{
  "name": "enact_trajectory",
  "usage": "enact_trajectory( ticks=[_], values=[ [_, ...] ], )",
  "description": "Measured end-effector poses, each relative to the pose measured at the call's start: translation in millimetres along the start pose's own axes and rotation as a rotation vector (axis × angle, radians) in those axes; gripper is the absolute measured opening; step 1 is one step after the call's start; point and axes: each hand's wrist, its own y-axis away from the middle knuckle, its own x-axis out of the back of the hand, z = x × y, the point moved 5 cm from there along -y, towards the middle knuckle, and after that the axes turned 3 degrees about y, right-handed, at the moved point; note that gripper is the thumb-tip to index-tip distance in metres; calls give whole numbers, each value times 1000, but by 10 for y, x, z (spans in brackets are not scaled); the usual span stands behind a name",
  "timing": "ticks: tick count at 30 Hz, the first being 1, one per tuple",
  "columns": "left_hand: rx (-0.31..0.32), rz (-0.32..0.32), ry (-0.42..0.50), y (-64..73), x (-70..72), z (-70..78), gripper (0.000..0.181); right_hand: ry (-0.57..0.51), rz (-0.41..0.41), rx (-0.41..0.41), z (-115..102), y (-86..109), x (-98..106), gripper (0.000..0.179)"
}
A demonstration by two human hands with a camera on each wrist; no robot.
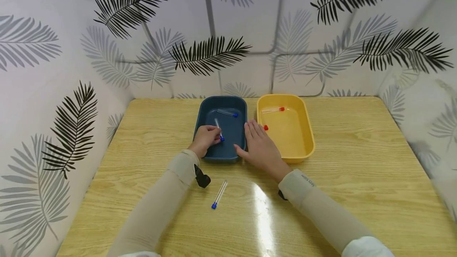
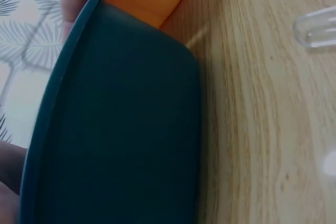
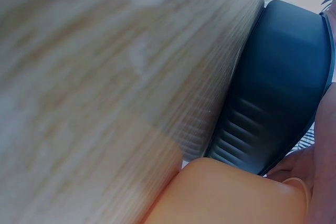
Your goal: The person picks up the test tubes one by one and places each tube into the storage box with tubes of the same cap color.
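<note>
My left hand [image 1: 207,140] reaches over the near left side of the dark blue tray [image 1: 233,140] and pinches a clear blue-capped test tube [image 1: 217,123], its cap toward me. Another blue-capped test tube [image 1: 225,112] lies at the back of that tray. My right hand [image 1: 262,148] spans the neighbouring rims of the dark blue tray and the yellow tray [image 1: 296,142], fingers straight and thumb spread toward the blue one. In the left wrist view, the blue tray's outer wall [image 2: 126,119] hides most of both hands.
A third blue-capped test tube [image 1: 219,194] lies on the wooden table [image 1: 357,162] in front of the trays. Inside the yellow tray are a red-capped test tube [image 1: 273,110] and a red cap [image 1: 265,127] beside my right fingers. A leaf-patterned wall [image 1: 242,74] stands behind.
</note>
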Motion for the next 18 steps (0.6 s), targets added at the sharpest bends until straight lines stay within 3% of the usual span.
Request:
enact_trajectory(
  ticks=[12,18],
  values=[
    [127,2,39,-42,0,-60,29,-4,-1,0,-1,-8,-15,85],
    [154,-1,56,-52,-5,-71,27,19,3,1,-3,-3,-7,85]
  ],
)
